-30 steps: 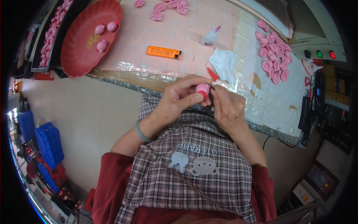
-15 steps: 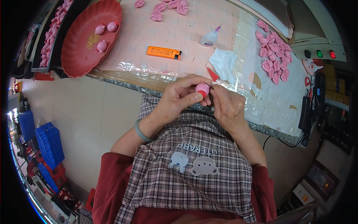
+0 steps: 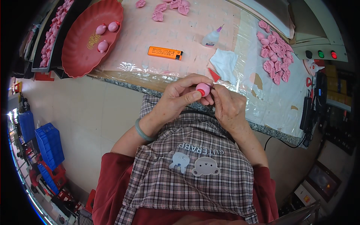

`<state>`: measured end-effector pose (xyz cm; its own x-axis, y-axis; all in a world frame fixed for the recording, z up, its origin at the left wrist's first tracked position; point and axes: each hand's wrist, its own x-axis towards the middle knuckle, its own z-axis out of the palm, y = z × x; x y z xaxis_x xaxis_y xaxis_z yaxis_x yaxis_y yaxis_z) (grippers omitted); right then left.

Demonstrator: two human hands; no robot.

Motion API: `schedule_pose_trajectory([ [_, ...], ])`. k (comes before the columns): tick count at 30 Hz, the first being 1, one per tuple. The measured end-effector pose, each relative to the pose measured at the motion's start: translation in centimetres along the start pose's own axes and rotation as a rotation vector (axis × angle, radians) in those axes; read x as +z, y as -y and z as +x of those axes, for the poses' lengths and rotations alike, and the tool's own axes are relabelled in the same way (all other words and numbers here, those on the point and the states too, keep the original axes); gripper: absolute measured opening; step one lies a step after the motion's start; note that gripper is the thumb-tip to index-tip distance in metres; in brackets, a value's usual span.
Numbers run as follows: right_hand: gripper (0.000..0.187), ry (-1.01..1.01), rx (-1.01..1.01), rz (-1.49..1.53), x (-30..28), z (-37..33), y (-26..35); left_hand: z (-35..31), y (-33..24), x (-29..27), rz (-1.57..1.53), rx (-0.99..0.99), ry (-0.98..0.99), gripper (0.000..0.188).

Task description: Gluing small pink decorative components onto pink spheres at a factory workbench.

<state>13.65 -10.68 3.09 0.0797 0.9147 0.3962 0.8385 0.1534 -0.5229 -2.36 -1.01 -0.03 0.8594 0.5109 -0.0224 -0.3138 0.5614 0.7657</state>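
Note:
Just over the front edge of the table, my left hand (image 3: 177,94) holds a small round pink figure (image 3: 204,87) with a red part facing me. Its thumb presses near the red part, and the other fingers curl behind the figure. Close against the figure's right side is my right hand (image 3: 230,105), fingers pinched together. A thin dark tip shows at that pinch, too small to name. On the table just beyond my hands lie a red triangular scrap (image 3: 214,74) and a crumpled white cloth (image 3: 224,63).
A red scalloped tray (image 3: 75,56) with 3 pink figures is at the left, beside a black bin (image 3: 64,35) of pink pieces. An orange box cutter (image 3: 165,53) and a small squeeze bottle (image 3: 211,38) lie farther in. Pink pieces (image 3: 275,48) are heaped at right.
The pink figure has turned slightly in my left fingers, so its red part now sits a little farther left and higher. Both hands stay in nearly the same place.

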Motion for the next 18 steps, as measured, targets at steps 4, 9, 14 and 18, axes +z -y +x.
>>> schedule_pose_trajectory([
  [4, 0.007, 0.008, 0.084, -0.024, 0.35, -0.55, -0.30, 0.01, 0.11, -0.24, 0.005, 0.030, 0.028, 0.035],
  [9, 0.008, 0.026, 0.111, 0.057, 0.18, -0.24, -0.25, -0.08, -0.06, -0.15, -0.017, 0.023, 0.017, 0.036],
  [14, 0.007, 0.025, 0.184, 0.176, -0.01, -0.28, 0.20, -0.06, 0.15, -0.33, -0.032, 0.031, 0.041, 0.037],
  [18, 0.007, 0.019, 0.187, 0.183, -0.07, -0.24, 0.34, -0.04, 0.12, -0.43, -0.032, 0.032, 0.056, 0.037],
])
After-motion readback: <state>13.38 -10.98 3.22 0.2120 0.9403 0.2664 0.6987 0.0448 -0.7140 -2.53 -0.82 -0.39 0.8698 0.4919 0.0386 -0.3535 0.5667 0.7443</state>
